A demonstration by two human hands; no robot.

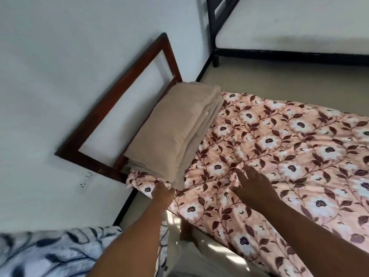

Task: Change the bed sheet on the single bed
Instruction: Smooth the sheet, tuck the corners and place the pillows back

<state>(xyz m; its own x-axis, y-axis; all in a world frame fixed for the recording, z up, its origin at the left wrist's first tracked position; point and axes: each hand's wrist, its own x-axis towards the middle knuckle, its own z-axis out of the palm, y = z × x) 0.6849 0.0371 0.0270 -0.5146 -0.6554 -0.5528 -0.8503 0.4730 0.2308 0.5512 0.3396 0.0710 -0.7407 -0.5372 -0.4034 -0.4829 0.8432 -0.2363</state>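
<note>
The left hand (162, 191) grips the sheet (279, 156) corner under the pillow (169, 130) – a hard tug could drag the pillow off. The right hand (252, 186) hovers flat, fingers spread, holding nothing – wrinkles may stay.

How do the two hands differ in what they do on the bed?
The left hand grips the corner of the floral sheet near the beige pillow; the right hand lies flat with spread fingers. The left is at the edge, the right further in. Both touch the same sheet.
</note>
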